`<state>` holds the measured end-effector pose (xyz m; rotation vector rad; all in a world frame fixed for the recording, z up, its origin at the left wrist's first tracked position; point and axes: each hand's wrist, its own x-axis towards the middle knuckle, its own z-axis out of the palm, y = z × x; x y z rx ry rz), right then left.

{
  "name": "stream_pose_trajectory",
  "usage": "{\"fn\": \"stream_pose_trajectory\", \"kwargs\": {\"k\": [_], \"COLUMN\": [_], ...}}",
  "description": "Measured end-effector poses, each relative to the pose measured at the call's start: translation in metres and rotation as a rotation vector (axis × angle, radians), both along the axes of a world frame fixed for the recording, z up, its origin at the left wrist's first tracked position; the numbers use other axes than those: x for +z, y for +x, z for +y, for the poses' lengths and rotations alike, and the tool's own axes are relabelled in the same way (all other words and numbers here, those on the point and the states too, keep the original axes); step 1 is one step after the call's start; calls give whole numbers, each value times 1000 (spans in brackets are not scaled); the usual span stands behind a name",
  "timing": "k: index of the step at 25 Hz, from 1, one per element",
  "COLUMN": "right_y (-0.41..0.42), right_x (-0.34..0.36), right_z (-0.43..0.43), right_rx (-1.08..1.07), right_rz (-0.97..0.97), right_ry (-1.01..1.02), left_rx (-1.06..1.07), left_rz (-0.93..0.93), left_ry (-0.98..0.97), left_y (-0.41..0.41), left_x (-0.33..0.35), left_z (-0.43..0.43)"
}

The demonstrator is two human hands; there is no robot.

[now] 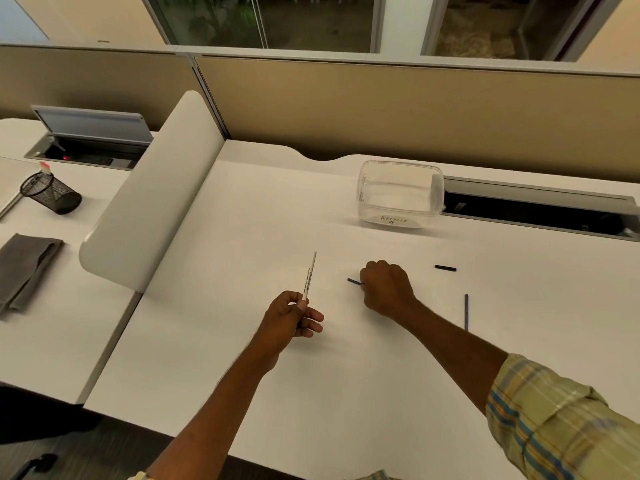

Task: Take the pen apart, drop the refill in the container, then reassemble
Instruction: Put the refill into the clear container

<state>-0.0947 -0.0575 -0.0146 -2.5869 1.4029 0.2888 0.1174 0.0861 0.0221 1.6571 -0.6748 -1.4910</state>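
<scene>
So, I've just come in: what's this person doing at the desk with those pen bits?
A person is working on a pen that is already in pieces. The left hand holds the white barrel up off the desk. The right hand rests on the desk, closed on a small dark piece. A thin dark rod and a short black part lie loose to the right. The clear container behind looks empty.

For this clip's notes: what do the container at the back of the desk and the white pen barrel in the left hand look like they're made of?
Container: clear, glossy thin plastic by the look; the desk shows through its walls, and handwriting sits on its front. Pen barrel, held in the left hand: probably smooth white plastic with dark print along it; too small to rule out coated metal.
</scene>
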Motion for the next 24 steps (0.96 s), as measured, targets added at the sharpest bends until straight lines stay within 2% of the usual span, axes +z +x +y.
{"fn": "stream_pose_trajectory", "kwargs": {"k": [8, 14, 19, 24], "right_y": [-8, -14, -23, -25], "right_x": [2, 23, 64, 89], "right_z": [-9, -29, -79, -146], "right_rx": [30, -69, -119, -164], "right_rz": [-50, -235, -394, -371], "right_ry": [17, 66, -54, -32], "left_rx": [5, -14, -15, 1], "left_rz": [9, 0, -13, -22], "left_ry": [-32, -55, -34, -9], "left_y": [3, 0, -5, -9], "left_x": [-8, -14, -19, -24], "left_z": [0, -6, -15, -30]}}
